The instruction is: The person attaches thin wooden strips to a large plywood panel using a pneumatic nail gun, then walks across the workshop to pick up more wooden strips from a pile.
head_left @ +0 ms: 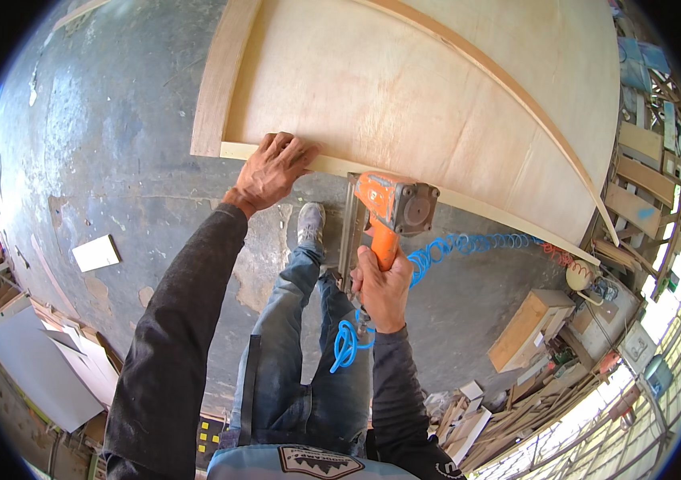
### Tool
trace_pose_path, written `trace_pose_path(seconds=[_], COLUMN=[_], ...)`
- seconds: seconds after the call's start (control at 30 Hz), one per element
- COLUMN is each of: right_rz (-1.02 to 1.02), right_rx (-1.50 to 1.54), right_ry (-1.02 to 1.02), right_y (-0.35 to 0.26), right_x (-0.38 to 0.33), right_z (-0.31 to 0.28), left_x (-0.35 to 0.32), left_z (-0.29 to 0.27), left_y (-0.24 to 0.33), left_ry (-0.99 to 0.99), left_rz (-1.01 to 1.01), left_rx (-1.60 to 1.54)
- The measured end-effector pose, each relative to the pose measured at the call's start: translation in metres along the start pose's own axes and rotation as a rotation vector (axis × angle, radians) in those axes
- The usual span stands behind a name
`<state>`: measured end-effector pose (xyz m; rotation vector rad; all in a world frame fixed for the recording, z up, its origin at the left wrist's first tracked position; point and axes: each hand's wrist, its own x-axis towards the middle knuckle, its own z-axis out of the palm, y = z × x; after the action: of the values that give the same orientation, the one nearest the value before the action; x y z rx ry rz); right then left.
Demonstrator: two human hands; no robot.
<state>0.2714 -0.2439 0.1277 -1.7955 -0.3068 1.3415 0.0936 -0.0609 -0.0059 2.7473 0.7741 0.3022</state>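
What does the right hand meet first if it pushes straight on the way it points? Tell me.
Most likely the pale wooden edge strip of the large plywood panel: the right hand grips an orange pneumatic nail gun aimed there; depth is unclear.

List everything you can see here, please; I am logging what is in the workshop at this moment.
plywood panel: one, pale wood with edge strips, lying on the floor ahead
nail gun: one, orange and grey, nose at the panel's near edge strip
air hose: one, blue coil, running right from the gun across the floor
concrete floor: grey, patchy
wooden box: one, light wood, right side
small white board: one, on the floor at left
stacked boards: several, pale, lower left
left hand: pressing on the panel's near edge strip
right hand: gripping the gun's handle
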Motion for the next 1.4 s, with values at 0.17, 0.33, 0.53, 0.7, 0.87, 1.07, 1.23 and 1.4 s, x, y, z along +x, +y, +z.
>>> trace_pose_path(seconds=[0.17,0.33,0.53,0.7,0.87,1.07,1.23,1.4], right_rz=[0.05,0.074,0.039,0.056,0.006,0.005,-0.003,0.028], right_rx=[0.111,0.07,0.022,0.051,0.003,0.0,-0.072,-0.004], right_ry=[-0.023,-0.085,-0.181,-0.182,-0.198,-0.187,-0.174,-0.174], right_y=[-0.002,-0.005,-0.003,-0.007,-0.006,-0.007,-0.011,-0.01], right_x=[-0.008,-0.006,0.001,0.004,0.008,0.009,0.007,0.005], right_z=[0.007,0.03,0.058,0.064,0.064,0.063,0.065,0.061], left_x=[0.002,-0.025,-0.044,-0.044,-0.047,-0.045,-0.045,-0.047], left_z=[-0.008,-0.04,-0.049,-0.044,-0.039,-0.039,-0.038,-0.036], left_y=[-0.001,-0.04,-0.062,-0.06,-0.063,-0.062,-0.061,-0.062], left_ry=[-0.081,0.038,-0.002,-0.029,-0.015,-0.011,-0.014,0.003], left_rz=[-0.054,-0.087,-0.085,-0.105,-0.105,-0.092,-0.1,-0.108], left_rx=[-0.147,-0.05,-0.114,-0.122,-0.132,-0.126,-0.131,-0.152])
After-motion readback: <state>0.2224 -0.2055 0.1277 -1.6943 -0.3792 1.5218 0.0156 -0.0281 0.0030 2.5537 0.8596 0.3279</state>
